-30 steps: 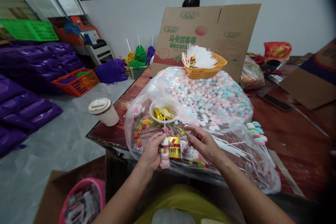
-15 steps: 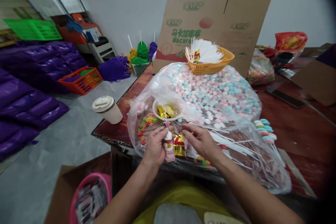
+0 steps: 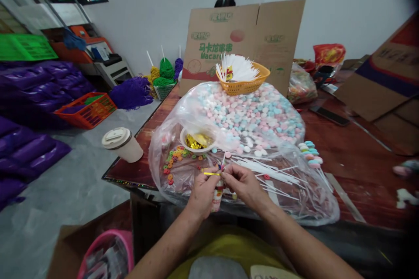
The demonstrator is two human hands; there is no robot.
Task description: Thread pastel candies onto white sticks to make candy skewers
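Note:
My left hand (image 3: 203,192) is closed around a small printed candy bag (image 3: 216,200), held upright with its gathered neck at the top. A thin white stick (image 3: 224,158) pokes up from that neck. Across the neck lies a gold twist tie (image 3: 211,174), its one end sticking out over my left fingers. My right hand (image 3: 244,185) pinches at the neck from the other side, its fingertips touching the tie. Just beyond, a white bowl (image 3: 212,147) holds more gold ties. Colourful cereal rings (image 3: 170,165) lie left of my hands on clear plastic.
Pink, blue and white candies (image 3: 255,113) fill the plastic bag behind. A yellow basket (image 3: 240,89) of white sticks stands on it, before a cardboard sheet (image 3: 242,26). Loose white sticks (image 3: 268,172) lie to the right. A lidded cup (image 3: 126,148) stands near the left table edge.
My right hand has come in to the bag's neck, and a gold twist tie now lies across it. The view has swung slightly right. The gold tie packet below is no longer visible.

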